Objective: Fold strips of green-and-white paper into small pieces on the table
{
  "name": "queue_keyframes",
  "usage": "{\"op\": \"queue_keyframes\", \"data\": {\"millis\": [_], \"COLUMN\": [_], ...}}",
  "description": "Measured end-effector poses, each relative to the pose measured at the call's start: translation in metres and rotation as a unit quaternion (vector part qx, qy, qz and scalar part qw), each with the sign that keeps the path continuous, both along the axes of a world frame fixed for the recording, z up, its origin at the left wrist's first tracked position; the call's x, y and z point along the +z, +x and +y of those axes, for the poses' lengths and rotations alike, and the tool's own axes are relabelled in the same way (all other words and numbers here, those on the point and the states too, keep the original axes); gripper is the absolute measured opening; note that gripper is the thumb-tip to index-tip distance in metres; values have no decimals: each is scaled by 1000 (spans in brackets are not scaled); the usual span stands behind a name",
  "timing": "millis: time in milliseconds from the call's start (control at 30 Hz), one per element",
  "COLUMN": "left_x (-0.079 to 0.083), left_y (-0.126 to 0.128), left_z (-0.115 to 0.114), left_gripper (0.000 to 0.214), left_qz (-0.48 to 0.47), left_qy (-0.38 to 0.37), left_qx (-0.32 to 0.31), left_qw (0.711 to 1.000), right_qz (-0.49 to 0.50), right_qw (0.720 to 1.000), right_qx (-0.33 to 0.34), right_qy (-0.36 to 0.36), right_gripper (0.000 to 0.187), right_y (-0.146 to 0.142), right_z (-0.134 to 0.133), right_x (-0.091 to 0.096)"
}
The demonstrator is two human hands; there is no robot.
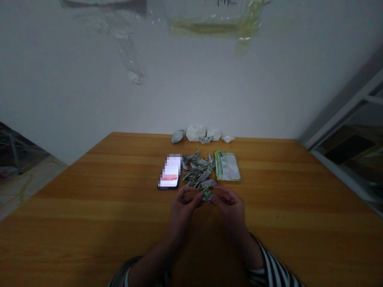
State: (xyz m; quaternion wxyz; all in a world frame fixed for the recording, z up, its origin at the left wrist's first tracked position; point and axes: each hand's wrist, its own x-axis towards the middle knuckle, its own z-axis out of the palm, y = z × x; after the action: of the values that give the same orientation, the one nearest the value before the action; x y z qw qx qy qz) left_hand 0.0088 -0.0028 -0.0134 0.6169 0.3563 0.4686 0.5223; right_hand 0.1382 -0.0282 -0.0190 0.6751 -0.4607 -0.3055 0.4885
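Observation:
My left hand and my right hand meet over the wooden table, fingers pinched together on a small folded piece of green-and-white printed paper. Just beyond my fingertips lies a pile of several similar folded paper pieces. To the right of the pile a flat stack of green printed paper sheets lies on the table. Left of the pile a phone rests face up with its screen lit.
Crumpled white paper scraps sit along the table's far edge against the pale wall. A metal frame stands at the right. Clear plastic wrap hangs on the wall above.

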Motion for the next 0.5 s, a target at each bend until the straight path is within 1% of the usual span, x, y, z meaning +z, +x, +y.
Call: {"op": "queue_keyframes", "data": {"millis": [100, 167, 233, 300, 367, 400, 433, 500], "left_x": [-1, -2, -2, -2, -2, -2, -2, -1], "left_y": [-1, -3, -6, -9, -11, -12, -13, -15], "left_z": [2, 4, 5, 6, 7, 8, 8, 10], "left_gripper": [36, 36, 37, 32, 27, 26, 25, 26], "left_qz": [9, 42, 97, 180, 262, 290, 309, 327], "left_qy": [3, 21, 69, 157, 253, 288, 310, 324], "left_qx": [-23, -66, -121, -158, -180, -189, -197, -206], "left_qw": [1000, 997, 986, 958, 914, 893, 877, 864], "right_qz": [-15, -27, -43, -64, -80, -86, -93, -111], "right_qw": [1000, 999, 998, 997, 994, 993, 992, 989], "right_qx": [17, 27, 36, 51, 69, 79, 87, 93], "right_qy": [7, 13, 13, 8, 7, 7, 7, 7], "right_gripper": [23, 19, 18, 18, 18, 17, 16, 17], "right_y": [3, 7, 11, 14, 15, 15, 14, 13], "right_z": [0, 3, 7, 10, 13, 13, 13, 12], "right_x": [-1, -3, -6, -8, -10, -10, -10, -8]}}
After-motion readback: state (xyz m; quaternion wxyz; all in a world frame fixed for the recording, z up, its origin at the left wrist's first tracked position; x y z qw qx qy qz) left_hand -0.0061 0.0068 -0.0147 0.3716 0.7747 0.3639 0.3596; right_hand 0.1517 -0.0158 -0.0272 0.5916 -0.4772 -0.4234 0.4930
